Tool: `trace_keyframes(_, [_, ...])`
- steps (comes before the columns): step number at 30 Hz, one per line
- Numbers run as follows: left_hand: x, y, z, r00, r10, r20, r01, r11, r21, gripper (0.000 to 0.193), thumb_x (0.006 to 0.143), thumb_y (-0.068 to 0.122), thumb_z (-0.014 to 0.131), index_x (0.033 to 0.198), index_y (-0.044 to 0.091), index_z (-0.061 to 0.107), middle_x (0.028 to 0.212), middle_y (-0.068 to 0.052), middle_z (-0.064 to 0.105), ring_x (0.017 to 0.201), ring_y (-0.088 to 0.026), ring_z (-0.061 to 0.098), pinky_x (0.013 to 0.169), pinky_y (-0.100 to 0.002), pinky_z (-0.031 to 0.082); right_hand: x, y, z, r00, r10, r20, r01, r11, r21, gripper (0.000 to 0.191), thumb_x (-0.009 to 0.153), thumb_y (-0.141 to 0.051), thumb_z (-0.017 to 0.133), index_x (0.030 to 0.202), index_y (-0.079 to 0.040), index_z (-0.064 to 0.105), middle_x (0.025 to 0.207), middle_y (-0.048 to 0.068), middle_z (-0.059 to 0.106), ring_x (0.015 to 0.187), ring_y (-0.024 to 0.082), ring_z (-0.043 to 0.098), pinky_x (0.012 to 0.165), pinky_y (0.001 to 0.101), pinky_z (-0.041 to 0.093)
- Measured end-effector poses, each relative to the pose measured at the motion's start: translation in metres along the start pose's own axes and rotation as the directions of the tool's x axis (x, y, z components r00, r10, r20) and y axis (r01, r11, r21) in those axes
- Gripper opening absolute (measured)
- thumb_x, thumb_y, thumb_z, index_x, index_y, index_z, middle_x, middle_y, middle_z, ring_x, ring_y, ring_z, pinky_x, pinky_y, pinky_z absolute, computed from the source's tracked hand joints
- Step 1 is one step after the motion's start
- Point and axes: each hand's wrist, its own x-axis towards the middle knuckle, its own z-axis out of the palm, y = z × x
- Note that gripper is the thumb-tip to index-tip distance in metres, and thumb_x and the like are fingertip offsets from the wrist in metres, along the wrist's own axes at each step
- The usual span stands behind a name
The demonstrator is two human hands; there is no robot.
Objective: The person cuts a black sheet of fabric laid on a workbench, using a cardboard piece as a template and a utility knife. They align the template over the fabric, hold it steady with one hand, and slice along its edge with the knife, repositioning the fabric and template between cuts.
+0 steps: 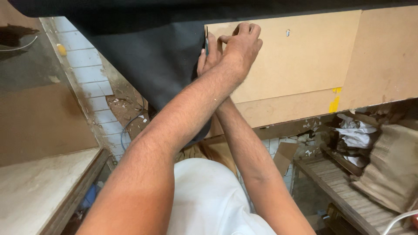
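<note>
A tan board (pixel 300 61) is seen upright, partly covered by a black sheet (pixel 152 61). The sheet's edge is pressed against the board by the left hand (pixel 241 48), fingers curled. A thin blade (pixel 206 41) is gripped by the right hand (pixel 208 58) behind it.

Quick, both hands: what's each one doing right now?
Left hand: on top, fingers curled, pressing on the tan board; whether it grips anything cannot be told.
Right hand: mostly hidden beneath, at the black sheet edge by a thin blade-like tool; grip unclear.
</note>
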Motion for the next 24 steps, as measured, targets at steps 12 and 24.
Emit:
trace_keyframes(12, [0.001, 0.004, 0.005, 0.998, 0.050, 0.026, -0.053, 0.985, 0.165, 0.090, 0.061, 0.037, 0.094, 0.132, -0.002, 0.053, 0.126, -0.020, 0.045, 0.111, -0.029, 0.041, 0.075, -0.033, 0.059, 0.006, -0.012, 0.010, 0.986, 0.152, 0.075, -0.129, 0.961, -0.245, 0.047, 0.103, -0.012, 0.053, 0.148, -0.008, 0.041, 0.080, 0.009, 0.069, 0.066, 0.020, 0.067, 0.055, 0.0349, 0.054])
trace_keyframes(24, [0.009, 0.016, 0.015, 0.999, -0.015, 0.047, 0.013, 1.000, 0.027, 0.093, 0.062, 0.028, 0.094, 0.138, 0.004, 0.046, 0.137, -0.023, 0.036, 0.112, -0.033, 0.044, 0.071, -0.040, 0.064, 0.004, -0.014, 0.006, 0.984, 0.175, 0.046, -0.159, 0.957, -0.244, 0.047, 0.097, -0.010, 0.058, 0.143, -0.006, 0.047, 0.063, 0.008, 0.064, 0.054, 0.020, 0.064, 0.045, 0.0356, 0.050])
